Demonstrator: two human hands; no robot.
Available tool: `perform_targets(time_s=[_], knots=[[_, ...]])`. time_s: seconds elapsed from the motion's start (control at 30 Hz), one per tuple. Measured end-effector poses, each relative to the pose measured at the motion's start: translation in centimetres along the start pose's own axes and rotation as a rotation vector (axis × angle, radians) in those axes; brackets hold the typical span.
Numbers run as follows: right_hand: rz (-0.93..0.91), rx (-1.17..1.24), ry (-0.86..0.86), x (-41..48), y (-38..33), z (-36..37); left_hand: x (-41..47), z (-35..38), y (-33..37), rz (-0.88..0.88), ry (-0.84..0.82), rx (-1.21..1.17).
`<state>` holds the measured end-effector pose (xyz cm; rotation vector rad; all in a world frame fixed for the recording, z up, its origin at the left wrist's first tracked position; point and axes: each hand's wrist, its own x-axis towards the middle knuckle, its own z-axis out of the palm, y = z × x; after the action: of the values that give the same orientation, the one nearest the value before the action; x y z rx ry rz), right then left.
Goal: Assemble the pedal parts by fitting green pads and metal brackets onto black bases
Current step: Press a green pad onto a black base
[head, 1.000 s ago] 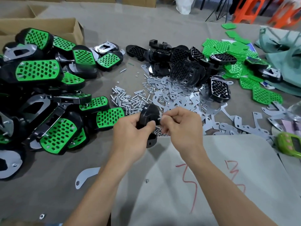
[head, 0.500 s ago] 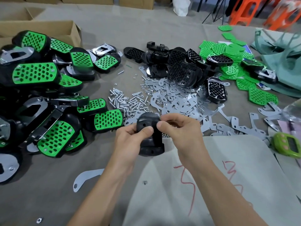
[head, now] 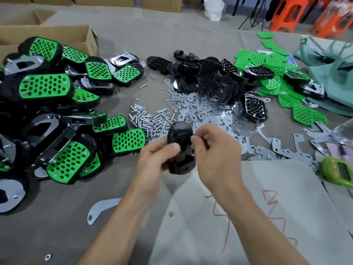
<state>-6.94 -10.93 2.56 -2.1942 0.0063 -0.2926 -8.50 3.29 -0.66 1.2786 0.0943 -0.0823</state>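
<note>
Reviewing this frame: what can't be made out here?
Head view:
Whether the right hand pinches anything at the black base: too small, hidden inside the pinch.
The base's lower part: behind the left hand.
Assembled pedals: cut by left edge.
Orange stools: blurred.

A grey table (head: 172, 35) is shown. Finished pedals (head: 45, 87) are piled at the left of the frame. Screws (head: 147, 119) are heaped in the middle, with metal brackets (head: 210, 111) spread to their right. Black bases (head: 215, 87) are stacked above these. Green pads (head: 267, 60) are scattered at the upper right. A pale sheet (head: 267, 188) is laid at the lower right.
</note>
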Motion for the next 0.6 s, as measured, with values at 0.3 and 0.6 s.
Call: perform_targets(time_s=[0.3,0.6], knots=[[0.172,0.484,-0.308,1.6,0.2,-1.7,0.0,-0.2,-0.5,-0.232,-0.292,-0.351],[0.169,0.9,-0.498,1.3,0.1,-3.4,-0.8,0.0,1.6,-0.301,-0.39,-0.727]])
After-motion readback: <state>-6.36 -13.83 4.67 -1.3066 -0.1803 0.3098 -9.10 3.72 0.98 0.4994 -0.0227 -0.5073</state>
